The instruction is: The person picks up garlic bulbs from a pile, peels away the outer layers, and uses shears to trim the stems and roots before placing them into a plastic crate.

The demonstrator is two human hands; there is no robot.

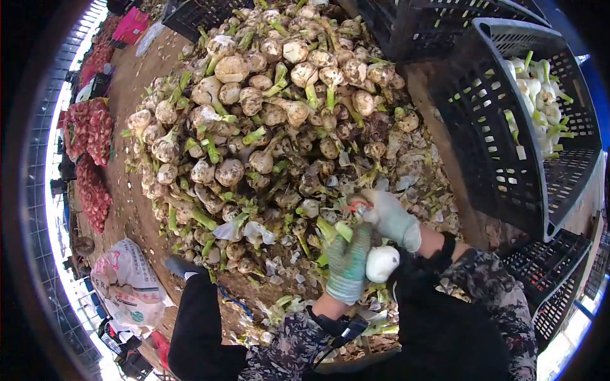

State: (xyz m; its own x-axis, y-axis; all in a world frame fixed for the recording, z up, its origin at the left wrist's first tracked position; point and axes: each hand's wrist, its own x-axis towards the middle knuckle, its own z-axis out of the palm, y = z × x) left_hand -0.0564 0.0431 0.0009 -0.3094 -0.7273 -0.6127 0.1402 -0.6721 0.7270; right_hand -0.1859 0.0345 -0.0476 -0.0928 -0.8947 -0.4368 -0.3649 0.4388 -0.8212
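My left hand [349, 263], in a green and white knit glove, is closed around a garlic bulb. The peeled white bulb [382, 264] shows on the right side of this hand, and a cut green stem [344, 231] sticks out above the fingers. Just above and to the right, my right hand [389, 217] in a pale glove is closed on a small red-handled tool [359, 204]; its working end is too hidden to make out. In front of both hands rises a large heap of soil-stained garlic [273, 114] with short green stems.
A black crate [492, 146] on the right holds trimmed white garlic [540, 95]. More black crates stand at the back and lower right. Papery skins [406, 183] litter the ground. On the left are a white sack [127, 286] and red mesh bags [89, 130].
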